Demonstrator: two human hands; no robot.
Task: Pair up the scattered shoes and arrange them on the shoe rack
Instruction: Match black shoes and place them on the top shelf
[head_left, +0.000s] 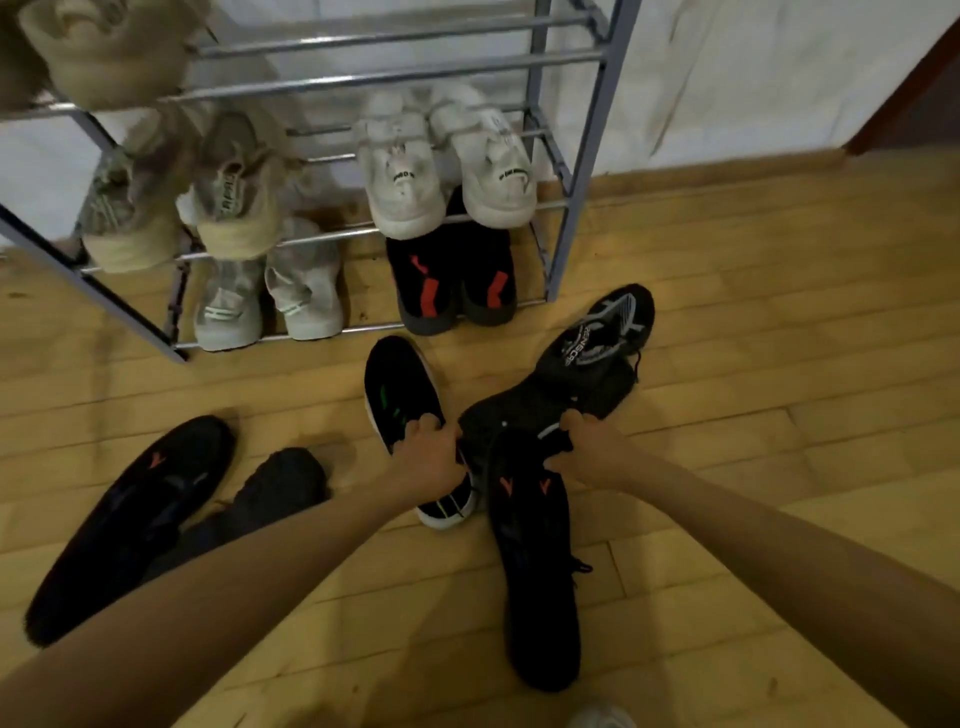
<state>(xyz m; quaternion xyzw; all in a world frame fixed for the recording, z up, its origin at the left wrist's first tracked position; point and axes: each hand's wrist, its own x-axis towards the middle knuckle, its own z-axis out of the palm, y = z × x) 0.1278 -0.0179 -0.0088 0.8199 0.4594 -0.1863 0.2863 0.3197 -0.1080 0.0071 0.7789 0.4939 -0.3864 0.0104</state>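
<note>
A pale wooden floor (753, 322) filled the view, with a grey metal shoe rack (589, 156) standing against the white wall. The rack held a white pair (402, 171) and a beige pair (239, 192) on its middle shelf. A light grey pair (228, 306) and a black pair with red stripes (426, 280) sat on the bottom rails, and one beige shoe (114, 47) lay higher up at the left.

Five dark shoes lay scattered on the floor in front. A long black shoe with orange marks (530, 561) lay in the middle, and its apparent match (135, 519) lay far left, touching a dark knit shoe (275, 488). A grey-black knit shoe (519, 410) lay against a black shoe with white lettering (597, 338).

The person's left hand (431, 457) had its fingers curled round the collar of a black shoe with a green mark (402, 395). The right hand (587, 447) pinched dark material at the far end of the long black shoe with orange marks, where it overlapped the grey-black knit shoe.
</note>
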